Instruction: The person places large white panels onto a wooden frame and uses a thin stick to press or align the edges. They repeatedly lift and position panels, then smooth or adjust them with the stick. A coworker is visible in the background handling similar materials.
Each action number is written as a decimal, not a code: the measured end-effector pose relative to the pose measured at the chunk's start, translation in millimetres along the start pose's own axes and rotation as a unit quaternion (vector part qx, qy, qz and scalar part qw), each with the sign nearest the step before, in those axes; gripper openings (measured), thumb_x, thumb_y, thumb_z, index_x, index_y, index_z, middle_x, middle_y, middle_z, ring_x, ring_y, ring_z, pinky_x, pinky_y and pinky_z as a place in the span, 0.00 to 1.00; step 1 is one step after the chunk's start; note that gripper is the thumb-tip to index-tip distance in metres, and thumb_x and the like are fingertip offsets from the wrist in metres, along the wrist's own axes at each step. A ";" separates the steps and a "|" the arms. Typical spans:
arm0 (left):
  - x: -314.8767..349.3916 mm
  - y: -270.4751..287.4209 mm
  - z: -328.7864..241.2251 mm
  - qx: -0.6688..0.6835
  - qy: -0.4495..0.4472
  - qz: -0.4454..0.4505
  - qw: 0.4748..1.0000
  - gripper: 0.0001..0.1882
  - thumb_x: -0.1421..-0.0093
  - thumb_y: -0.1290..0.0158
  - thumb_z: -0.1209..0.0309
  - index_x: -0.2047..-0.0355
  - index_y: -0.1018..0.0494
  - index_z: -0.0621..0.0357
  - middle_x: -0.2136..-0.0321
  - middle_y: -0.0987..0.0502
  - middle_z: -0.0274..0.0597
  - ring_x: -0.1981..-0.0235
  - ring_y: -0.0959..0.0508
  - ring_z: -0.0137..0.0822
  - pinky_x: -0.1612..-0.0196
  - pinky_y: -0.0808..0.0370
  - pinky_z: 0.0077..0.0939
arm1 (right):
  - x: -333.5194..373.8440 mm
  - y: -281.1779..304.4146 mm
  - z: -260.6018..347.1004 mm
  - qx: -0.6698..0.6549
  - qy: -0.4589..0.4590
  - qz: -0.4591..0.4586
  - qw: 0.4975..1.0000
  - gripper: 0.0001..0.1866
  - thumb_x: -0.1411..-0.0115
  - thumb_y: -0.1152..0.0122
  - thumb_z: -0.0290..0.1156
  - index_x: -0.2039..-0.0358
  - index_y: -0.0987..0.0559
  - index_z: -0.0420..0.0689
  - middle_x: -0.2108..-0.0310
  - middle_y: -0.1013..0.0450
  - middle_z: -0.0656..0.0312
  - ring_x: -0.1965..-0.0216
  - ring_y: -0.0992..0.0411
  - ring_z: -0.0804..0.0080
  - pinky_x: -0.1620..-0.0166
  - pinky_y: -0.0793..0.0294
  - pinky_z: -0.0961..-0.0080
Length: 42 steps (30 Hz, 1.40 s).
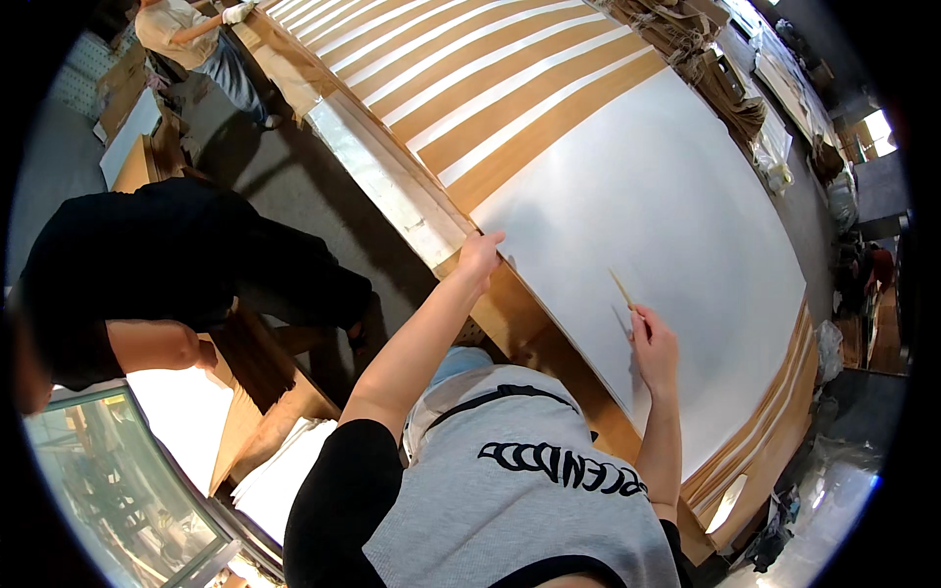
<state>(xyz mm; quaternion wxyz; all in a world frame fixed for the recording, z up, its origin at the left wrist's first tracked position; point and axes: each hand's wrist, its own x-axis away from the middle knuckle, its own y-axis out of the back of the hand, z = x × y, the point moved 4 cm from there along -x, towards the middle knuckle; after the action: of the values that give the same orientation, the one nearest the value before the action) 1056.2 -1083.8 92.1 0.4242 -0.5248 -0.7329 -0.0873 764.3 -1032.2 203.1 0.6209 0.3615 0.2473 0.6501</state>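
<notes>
A large smooth white sheet lies over layered boards in front of me. At its near left edge is my left hand, its thumb reaching onto the white surface and its other fingers curled at the rim, partly hidden. Farther right, my right hand is closed around one end of a thin, light wooden stick. The stick points up and to the left above the sheet and casts a faint shadow on it.
Tan and white strips alternate beyond the sheet. At left, a person in dark clothes stands near a glass-topped surface. Another person with a white glove is at the far left. Brown scraps pile at the far right.
</notes>
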 end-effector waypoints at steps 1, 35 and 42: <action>-3.0 6.4 0.3 -0.010 -0.002 0.001 1.000 0.15 0.44 0.55 0.69 0.57 0.38 0.61 0.58 0.35 0.41 0.57 0.36 0.33 0.54 0.38 0.33 | -0.6 -7.5 2.4 0.006 0.000 0.006 1.000 0.13 0.43 0.52 0.38 0.63 0.25 0.44 0.83 0.30 0.62 0.81 0.32 0.77 0.75 0.36 0.80; -105.6 25.7 -134.9 -0.582 -0.244 0.048 0.774 0.14 0.50 0.45 0.67 0.66 0.29 0.64 0.76 0.26 0.39 0.74 0.28 0.28 0.71 0.32 0.20 | 95.4 -4.1 -32.8 0.006 -0.180 -0.106 0.978 0.12 0.43 0.50 0.35 0.64 0.26 0.41 0.76 0.28 0.57 0.77 0.31 0.70 0.72 0.34 0.78; -108.8 23.4 -132.1 -0.489 -0.112 0.084 0.861 0.12 0.47 0.49 0.68 0.66 0.27 0.63 0.78 0.26 0.33 0.80 0.31 0.21 0.80 0.37 0.13 | 174.2 39.2 -101.7 0.004 -0.273 -0.228 0.935 0.12 0.43 0.50 0.35 0.63 0.26 0.41 0.80 0.31 0.59 0.79 0.32 0.73 0.72 0.34 0.79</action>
<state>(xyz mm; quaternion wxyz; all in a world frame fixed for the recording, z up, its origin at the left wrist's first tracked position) 1155.6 -1225.0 89.7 0.0338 -0.7305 -0.5917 -0.3394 666.3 -851.6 199.0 0.7942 0.4617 0.1468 0.3667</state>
